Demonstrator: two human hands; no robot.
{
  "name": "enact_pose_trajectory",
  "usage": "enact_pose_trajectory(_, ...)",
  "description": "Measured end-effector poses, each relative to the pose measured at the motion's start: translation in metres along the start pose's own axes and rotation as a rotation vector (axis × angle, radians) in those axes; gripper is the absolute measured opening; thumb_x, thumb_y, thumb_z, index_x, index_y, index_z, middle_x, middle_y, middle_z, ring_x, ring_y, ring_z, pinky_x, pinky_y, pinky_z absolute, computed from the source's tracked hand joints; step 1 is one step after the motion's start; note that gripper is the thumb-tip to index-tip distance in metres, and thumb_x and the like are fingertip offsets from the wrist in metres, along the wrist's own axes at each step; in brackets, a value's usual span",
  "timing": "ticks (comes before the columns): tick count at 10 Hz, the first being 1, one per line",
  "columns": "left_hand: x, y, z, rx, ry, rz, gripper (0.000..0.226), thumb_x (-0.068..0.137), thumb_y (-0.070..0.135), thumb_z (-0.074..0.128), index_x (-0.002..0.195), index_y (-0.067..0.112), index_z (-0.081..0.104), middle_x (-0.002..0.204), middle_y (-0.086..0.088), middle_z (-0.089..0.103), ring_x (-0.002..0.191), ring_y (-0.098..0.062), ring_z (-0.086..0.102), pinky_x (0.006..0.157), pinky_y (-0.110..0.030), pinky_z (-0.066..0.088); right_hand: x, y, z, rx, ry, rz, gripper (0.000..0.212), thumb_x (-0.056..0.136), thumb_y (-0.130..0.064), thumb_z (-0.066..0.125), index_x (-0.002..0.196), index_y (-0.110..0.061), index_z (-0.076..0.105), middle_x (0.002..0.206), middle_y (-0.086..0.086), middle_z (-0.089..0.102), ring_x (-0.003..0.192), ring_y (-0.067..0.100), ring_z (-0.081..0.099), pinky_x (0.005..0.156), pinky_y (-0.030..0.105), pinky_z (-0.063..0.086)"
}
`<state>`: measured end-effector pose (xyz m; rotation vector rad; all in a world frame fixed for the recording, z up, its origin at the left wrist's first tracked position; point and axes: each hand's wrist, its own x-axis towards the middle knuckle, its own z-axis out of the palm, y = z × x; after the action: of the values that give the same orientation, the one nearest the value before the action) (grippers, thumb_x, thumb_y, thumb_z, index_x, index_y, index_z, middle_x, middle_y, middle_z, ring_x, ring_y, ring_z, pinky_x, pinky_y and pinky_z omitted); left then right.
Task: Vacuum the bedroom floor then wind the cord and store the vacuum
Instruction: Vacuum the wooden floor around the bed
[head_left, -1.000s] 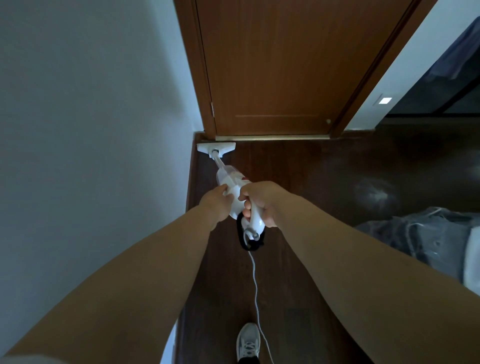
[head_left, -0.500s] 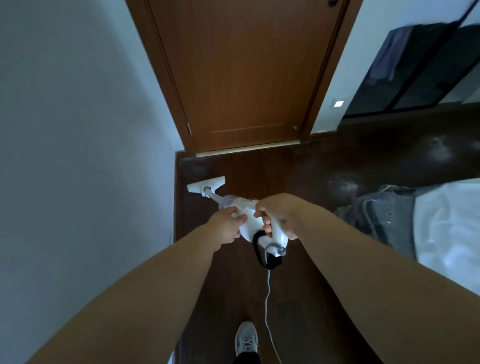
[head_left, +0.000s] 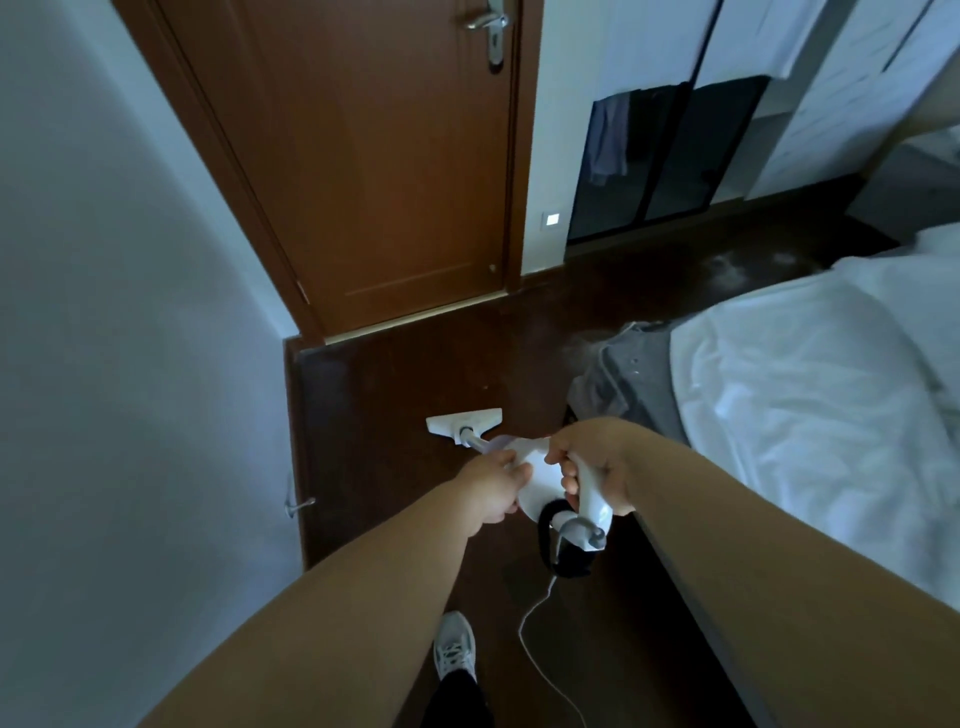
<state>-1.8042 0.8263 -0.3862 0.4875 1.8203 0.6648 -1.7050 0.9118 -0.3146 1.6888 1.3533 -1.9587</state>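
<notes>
A white stick vacuum slants down to the dark wooden floor. Its flat floor head rests on the boards well short of the door. My right hand grips the vacuum's curved handle. My left hand holds the vacuum's body just ahead of it. A thin white cord trails from the black rear end of the vacuum down past my shoe.
A white wall runs along the left, with a metal door stop low on it. A closed brown door stands ahead. A bed with white bedding and grey cloth fills the right. My white shoe stands below.
The floor head has come back from the door threshold toward me and away from the left wall. My view has swung right, bringing the bed into sight. Both hands keep their hold.
</notes>
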Motion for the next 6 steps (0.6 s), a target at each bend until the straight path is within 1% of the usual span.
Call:
enact_pose_trajectory(1, -0.005, 0.001, 0.016, 0.037, 0.004, 0.031, 0.043, 0.103, 0.032, 0.041, 0.145, 0.031, 0.036, 0.120, -0.008, 0.058, 0.096, -0.019, 0.063, 0.066, -0.022, 0.049, -0.007, 0.016, -0.011, 0.075, 0.020, -0.003, 0.016, 0.087, -0.001, 0.047, 0.075, -0.007, 0.055, 0.047, 0.003, 0.040, 0.043, 0.016, 0.037, 0.050, 0.025, 0.036)
enact_pose_trajectory(2, -0.002, 0.002, 0.019, 0.070, 0.013, 0.037, 0.043, 0.103, 0.032, 0.040, 0.146, 0.032, 0.035, 0.121, -0.010, 0.059, 0.100, -0.022, 0.063, 0.072, -0.026, 0.051, -0.005, 0.022, -0.012, 0.119, 0.017, 0.005, 0.011, 0.086, -0.001, 0.048, 0.082, -0.006, 0.058, 0.046, 0.003, 0.041, 0.042, 0.016, 0.038, 0.050, 0.025, 0.037)
enact_pose_trajectory(3, 0.006, 0.004, 0.015, 0.103, 0.023, 0.004, 0.044, 0.103, 0.032, 0.039, 0.147, 0.028, 0.033, 0.123, -0.011, 0.060, 0.111, -0.026, 0.062, 0.087, -0.034, 0.051, 0.000, 0.018, -0.008, 0.145, 0.015, 0.004, 0.011, 0.086, -0.002, 0.049, 0.083, -0.007, 0.058, 0.046, 0.003, 0.043, 0.043, 0.016, 0.040, 0.051, 0.024, 0.038)
enact_pose_trajectory(4, 0.035, 0.001, 0.002, 0.134, 0.038, 0.022, 0.045, 0.102, 0.030, 0.042, 0.146, 0.021, 0.037, 0.137, -0.014, 0.055, 0.123, -0.031, 0.056, 0.102, -0.039, 0.046, 0.011, 0.004, 0.002, 0.147, 0.022, 0.003, 0.011, 0.088, -0.003, 0.049, 0.086, -0.009, 0.058, 0.055, 0.003, 0.043, 0.046, 0.015, 0.040, 0.052, 0.026, 0.039)
enact_pose_trajectory(5, 0.063, 0.002, -0.018, 0.121, 0.037, 0.042, 0.045, 0.100, 0.028, 0.045, 0.143, 0.018, 0.042, 0.141, -0.015, 0.052, 0.128, -0.032, 0.052, 0.103, -0.039, 0.044, 0.029, -0.019, 0.012, 0.153, 0.055, -0.008, 0.012, 0.089, -0.002, 0.049, 0.089, -0.009, 0.058, 0.060, 0.004, 0.043, 0.048, 0.016, 0.041, 0.052, 0.029, 0.040)
enact_pose_trajectory(6, 0.099, 0.011, -0.045, 0.117, 0.020, 0.043, 0.046, 0.099, 0.029, 0.047, 0.143, 0.018, 0.042, 0.139, -0.015, 0.053, 0.126, -0.033, 0.053, 0.105, -0.042, 0.045, 0.057, -0.055, 0.023, 0.142, 0.068, 0.030, 0.012, 0.089, -0.002, 0.049, 0.095, -0.007, 0.058, 0.062, 0.006, 0.043, 0.050, 0.017, 0.041, 0.051, 0.030, 0.039)
